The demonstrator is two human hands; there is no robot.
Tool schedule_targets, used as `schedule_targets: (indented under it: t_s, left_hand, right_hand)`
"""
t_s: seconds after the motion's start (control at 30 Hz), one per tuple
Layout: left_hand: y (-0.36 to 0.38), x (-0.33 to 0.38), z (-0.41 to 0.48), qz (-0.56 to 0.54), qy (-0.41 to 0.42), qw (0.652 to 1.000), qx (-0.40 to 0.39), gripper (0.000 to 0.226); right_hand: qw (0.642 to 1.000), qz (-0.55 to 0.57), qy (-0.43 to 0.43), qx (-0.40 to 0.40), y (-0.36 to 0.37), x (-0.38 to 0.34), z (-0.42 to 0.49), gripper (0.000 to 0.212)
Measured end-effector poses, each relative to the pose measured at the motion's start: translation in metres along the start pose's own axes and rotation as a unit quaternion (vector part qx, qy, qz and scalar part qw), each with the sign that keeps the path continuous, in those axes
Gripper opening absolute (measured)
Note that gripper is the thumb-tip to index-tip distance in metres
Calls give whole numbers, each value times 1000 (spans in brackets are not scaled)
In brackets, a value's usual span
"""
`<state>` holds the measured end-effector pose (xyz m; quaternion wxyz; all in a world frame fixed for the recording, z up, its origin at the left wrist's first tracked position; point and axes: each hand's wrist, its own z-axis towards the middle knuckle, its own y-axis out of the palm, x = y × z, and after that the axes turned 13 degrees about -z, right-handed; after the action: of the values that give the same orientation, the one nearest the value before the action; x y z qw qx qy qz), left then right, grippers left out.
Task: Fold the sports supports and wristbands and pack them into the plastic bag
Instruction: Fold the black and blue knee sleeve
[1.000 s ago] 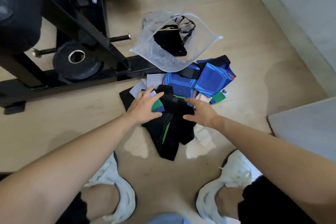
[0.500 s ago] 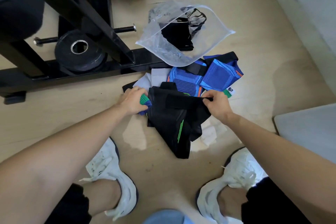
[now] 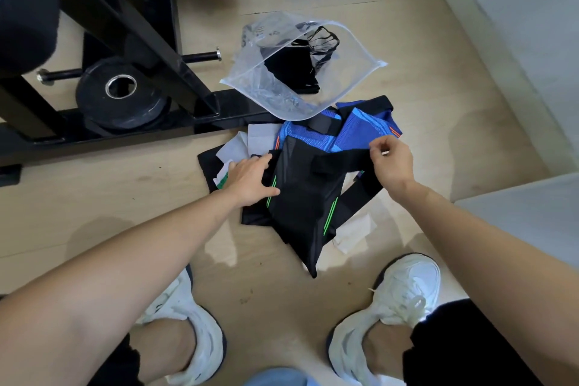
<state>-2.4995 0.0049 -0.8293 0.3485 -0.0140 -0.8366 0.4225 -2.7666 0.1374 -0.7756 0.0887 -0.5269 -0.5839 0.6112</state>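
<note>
While held down under flat-fingered left hand (image 3: 250,180): black support (image 3: 304,207), green-striped, on floor (image 3: 407,41). Loose strap (image 3: 341,160) pinched by right hand (image 3: 390,163). Beyond, clear plastic bag (image 3: 260,88), mouth gaping.

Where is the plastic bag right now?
In the head view, the plastic bag lies open on the floor, just beyond the blue supports, right of the black rack.
</note>
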Motion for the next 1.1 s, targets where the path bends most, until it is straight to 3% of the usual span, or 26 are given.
schedule_targets:
  t_s: [0.13,0.27,0.47,0.57,0.63,0.7,0.8,0.9,1.03,1.1]
  left_hand:
    - [3,-1,-1,-110,-6,993,48,73]
    - [10,9,-7,-164,-49,984,49,74]
    - [11,25,-10,-262,-13,959,107,53]
    - [-4,32,-5,-310,-26,942,128,35]
    - [-16,32,2,-367,-60,925,77,18]
    - [-28,33,4,-404,-72,912,3,27]
    - [-39,39,-2,-410,-13,910,-58,24]
    - [-43,51,-8,-404,41,908,-101,28]
    - [-40,61,-13,-384,80,913,-114,23]
    - [-39,54,-17,-339,67,924,-166,22]
  right_hand:
    - [980,-137,-107,-96,12,6,-5,38]
    - [953,-131,-157,-223,34,-5,-10,62]
    - [939,-215,-138,-229,44,10,-9,65]
    - [961,-139,-137,-198,44,6,-1,73]
    - [961,-108,-140,-211,42,-2,2,79]
    - [960,-38,-123,-248,39,-15,1,85]
    - [948,64,-105,-293,27,-34,-2,88]
    - [924,129,-95,-348,9,-48,-5,78]
    - [921,82,-112,-364,-14,-54,-5,14]
    - [936,85,-94,-329,-27,-50,-3,8]
